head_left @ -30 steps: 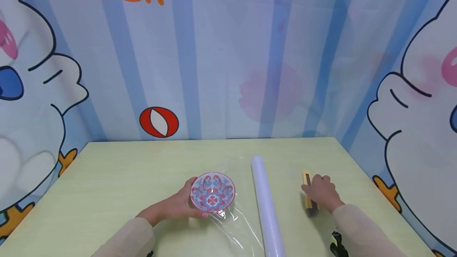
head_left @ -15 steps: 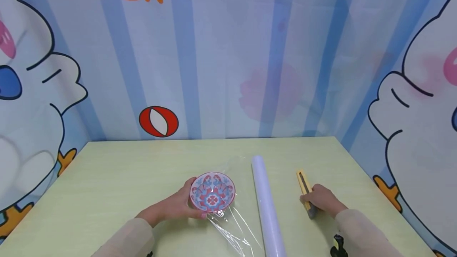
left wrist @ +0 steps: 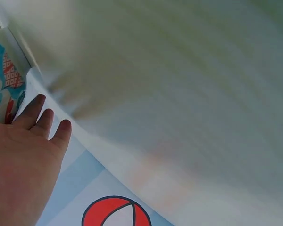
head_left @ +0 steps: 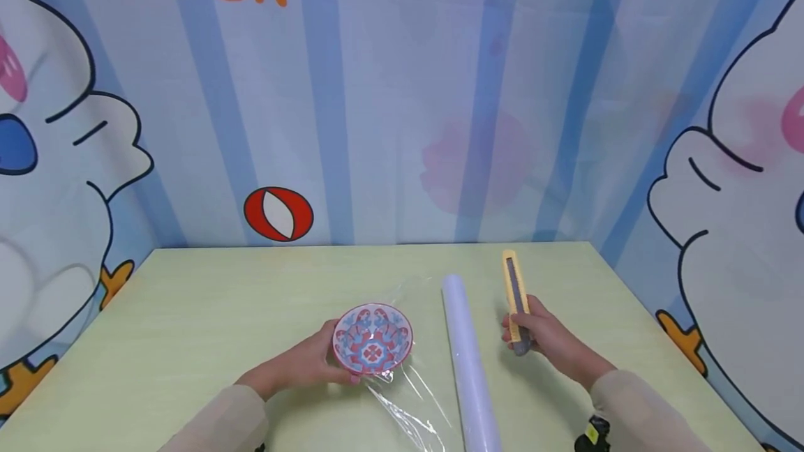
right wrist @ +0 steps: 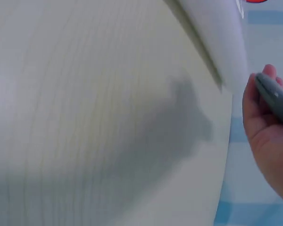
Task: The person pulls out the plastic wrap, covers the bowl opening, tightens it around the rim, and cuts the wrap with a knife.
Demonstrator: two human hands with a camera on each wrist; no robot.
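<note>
The roll (head_left: 470, 368) lies lengthwise between the bowl (head_left: 373, 338) and the right grip (head_left: 548, 339), blocking low lateral passage; overhead clearance is available. Transparent film (head_left: 411, 400) occupies the gap between bowl and roll. Bare worktop (head_left: 207, 309) extends outboard of both grips.

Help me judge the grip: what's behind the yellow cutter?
Behind the yellow cutter, the head view shows fingertips of the right hand and, beyond, the table. The finger parts the cutter covers cannot be seen.
</note>
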